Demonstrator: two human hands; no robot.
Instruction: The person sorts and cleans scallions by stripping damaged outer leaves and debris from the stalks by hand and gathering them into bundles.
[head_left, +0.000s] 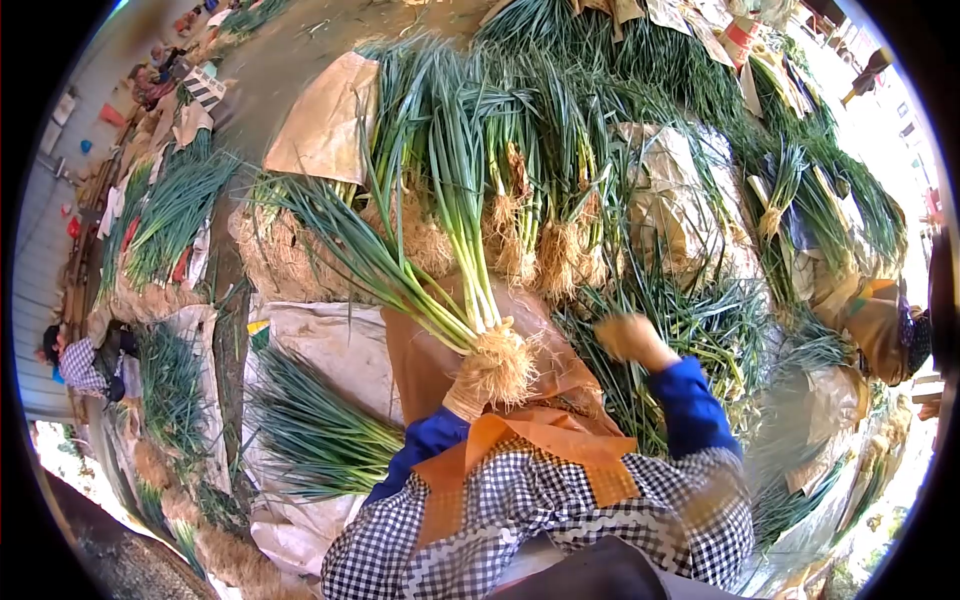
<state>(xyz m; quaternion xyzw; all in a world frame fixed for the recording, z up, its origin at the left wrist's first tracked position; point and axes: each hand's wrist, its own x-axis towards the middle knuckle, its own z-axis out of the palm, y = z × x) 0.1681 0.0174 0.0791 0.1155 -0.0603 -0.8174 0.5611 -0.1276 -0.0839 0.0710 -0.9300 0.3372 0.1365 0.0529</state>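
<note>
Four or more bundles of green onions: in a row ahead, roots this way, leaves pointing off; judged the finished share of the work, though no tie can be made out; they overlap, so four is the least count, going by the separate root clumps

One loose heap: on the right, leaves lying tangled and crossed; by its look, the part left to do, with too many stalks to count

One leafy pile: on the left, leaves lying straighter than those in the heap; whether sorted or waiting, cannot tell

Two sheets near the work: a pale sheet under the leafy pile, and a brown sheet below the bunch

One held bunch: in the middle, above the brown sheet, leaves parting into two fans; seems partly gathered, no tie showing, stalks uncounted

One paper sheet: over the left part of the row

Left hand: closed on the root end of the held bunch, mostly hidden by roots

Right hand: blurred, by the near side of the loose heap; wide, narrow or holding, cannot tell

One yellow scrap: at the pale sheet's left edge
</note>
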